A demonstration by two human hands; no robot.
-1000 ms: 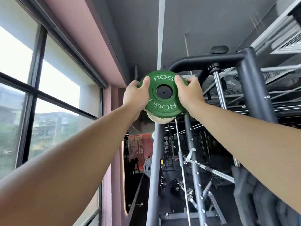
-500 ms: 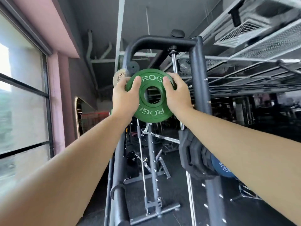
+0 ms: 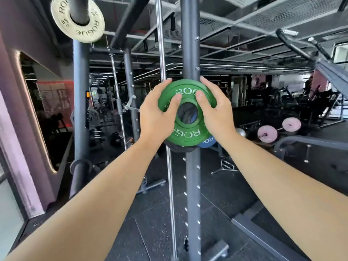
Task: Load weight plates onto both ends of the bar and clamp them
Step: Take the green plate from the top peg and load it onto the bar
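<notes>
The round green rubber weight plate [image 3: 185, 135] is now off the dark peg [image 3: 79, 10] at eleven o'clock, leaving the cream round plate [image 3: 82, 32] there. The left hand [image 3: 157, 117] and right hand [image 3: 216, 113] clasp its rim at centre, so it looks ready to carry to the bar.

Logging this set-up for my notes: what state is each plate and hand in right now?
green plate: held up, hole empty, off any bar
left hand: grips the plate's left rim
right hand: grips its right rim
cream plate: seated on a dark bar
</notes>
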